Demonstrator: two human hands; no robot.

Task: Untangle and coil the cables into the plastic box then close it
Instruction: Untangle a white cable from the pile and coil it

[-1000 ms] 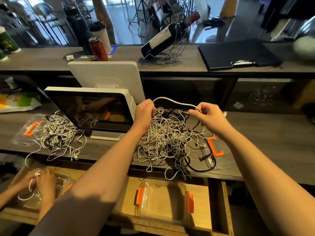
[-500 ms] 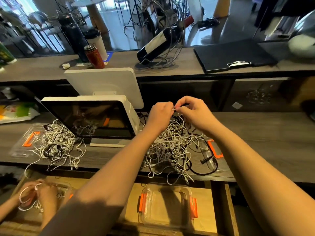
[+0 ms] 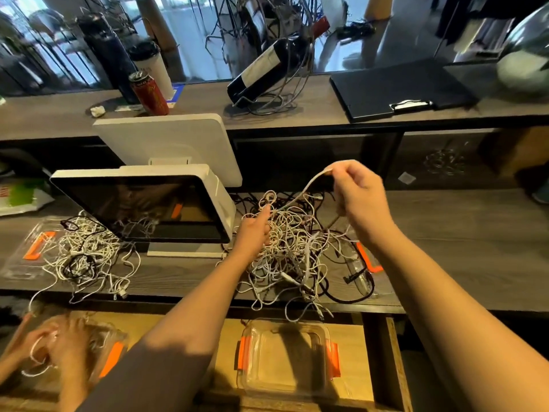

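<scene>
Right hand pinches one white cable near its end and holds it raised above the cable tangle. Left hand is curled into the tangle's left side, gripping strands where the raised cable enters.

Risk, as a judgement: a hard pull on the raised cable would likely cinch the knots tighter, or drag the whole mass toward the counter's front edge, where several loops already hang over. The lid lies partly under the tangle's right side and could be swept off with it.

The tangle sits on the counter, just right of the white monitor. It is mostly thin white cables, densely looped, with a few black ones threaded through. The plastic box, clear with orange latches, stands open in the drawer below, holding no cable.
</scene>
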